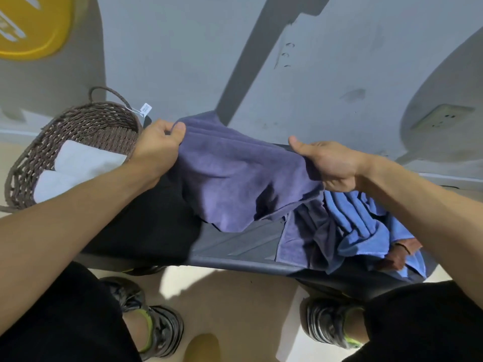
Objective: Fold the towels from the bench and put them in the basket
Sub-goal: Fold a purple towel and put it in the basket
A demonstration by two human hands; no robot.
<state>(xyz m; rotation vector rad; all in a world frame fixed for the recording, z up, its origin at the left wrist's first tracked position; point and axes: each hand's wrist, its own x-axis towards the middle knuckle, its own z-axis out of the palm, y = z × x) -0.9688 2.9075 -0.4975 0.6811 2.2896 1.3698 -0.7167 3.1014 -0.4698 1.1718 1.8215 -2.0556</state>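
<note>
A purple towel [235, 176] is held stretched above a dark bench [243, 246], its top edge pinched by the left hand [156, 150] at ten o'clock and gripped by the right hand [332, 165] at three o'clock, the two hands kept well apart. At nine o'clock a woven basket [86, 126] is seen with white towels [78, 168] inside. At four o'clock a blue towel [366, 220] is heaped on the bench beside further cloth, possibly a reddish piece, poorly seen.

Purple towel [235, 173] held spread above bench [243, 246].
</note>
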